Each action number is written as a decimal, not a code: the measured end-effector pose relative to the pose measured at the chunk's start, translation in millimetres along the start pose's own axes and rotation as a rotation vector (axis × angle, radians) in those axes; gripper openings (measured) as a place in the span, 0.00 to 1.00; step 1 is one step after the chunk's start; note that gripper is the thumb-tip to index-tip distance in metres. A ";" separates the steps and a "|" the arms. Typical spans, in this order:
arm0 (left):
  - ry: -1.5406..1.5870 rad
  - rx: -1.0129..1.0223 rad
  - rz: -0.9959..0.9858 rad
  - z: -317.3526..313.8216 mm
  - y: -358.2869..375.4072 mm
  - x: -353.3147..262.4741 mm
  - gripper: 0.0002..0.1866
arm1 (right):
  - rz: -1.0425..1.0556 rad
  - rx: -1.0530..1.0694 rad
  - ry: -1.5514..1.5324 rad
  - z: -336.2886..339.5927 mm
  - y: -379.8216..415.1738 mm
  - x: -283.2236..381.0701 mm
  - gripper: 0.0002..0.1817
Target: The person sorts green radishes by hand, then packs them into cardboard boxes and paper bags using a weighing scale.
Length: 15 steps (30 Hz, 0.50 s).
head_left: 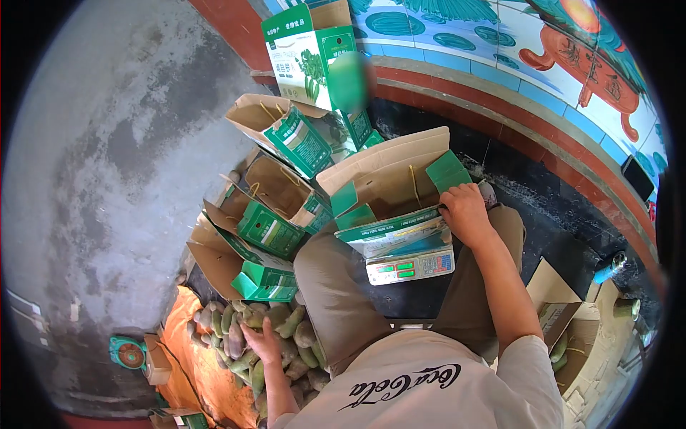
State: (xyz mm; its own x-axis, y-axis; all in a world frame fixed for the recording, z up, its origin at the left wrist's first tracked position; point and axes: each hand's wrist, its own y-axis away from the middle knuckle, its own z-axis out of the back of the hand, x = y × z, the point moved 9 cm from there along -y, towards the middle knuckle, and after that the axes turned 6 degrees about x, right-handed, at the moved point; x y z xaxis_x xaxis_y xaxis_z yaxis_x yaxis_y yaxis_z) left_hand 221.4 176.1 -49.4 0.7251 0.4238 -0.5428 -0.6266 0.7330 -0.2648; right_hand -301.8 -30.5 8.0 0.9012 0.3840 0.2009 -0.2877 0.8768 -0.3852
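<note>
My left hand (261,343) reaches down at the pile of green radishes (291,325), its thumb and fingers apart, touching or just above the top ones. Some radishes are green, others look brownish and soil-covered. With its fingers curled over the rim, my right hand (466,213) grips the right corner of an open green-and-white cardboard box (391,239). That box rests on a digital scale (411,268) between my knees; green displays are lit, their digits too small to read. The box's visible interior shows brown cardboard and a yellow cord.
Several open cartons (275,232) stand left of my knees, with a taller carton (304,61) behind them. An orange cloth (211,357) lies under the radishes. Another carton (564,314) holding radishes is at right, near a bottle (609,268). The tiled wall (457,32) bounds the far side.
</note>
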 end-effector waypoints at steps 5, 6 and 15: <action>0.382 -0.061 -0.222 40.2 -20.7 -112.8 0.22 | -0.007 -0.005 -0.008 0.8 1.7 -1.3 0.08; 0.528 -0.060 -0.251 40.8 -25.6 -126.4 0.22 | -0.010 -0.005 -0.009 1.1 1.9 -1.2 0.08; 1.125 0.076 -0.399 8.7 -48.7 -259.3 0.21 | -0.027 0.035 0.012 -4.1 2.7 -3.9 0.08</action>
State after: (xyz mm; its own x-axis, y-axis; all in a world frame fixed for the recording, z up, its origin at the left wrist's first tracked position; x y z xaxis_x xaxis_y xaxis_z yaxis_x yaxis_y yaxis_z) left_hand 66.4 35.2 111.2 0.1842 -0.5166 -0.8362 -0.3677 0.7528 -0.5460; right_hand -304.8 -30.8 2.4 0.9126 0.3569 0.1994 -0.2746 0.8965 -0.3478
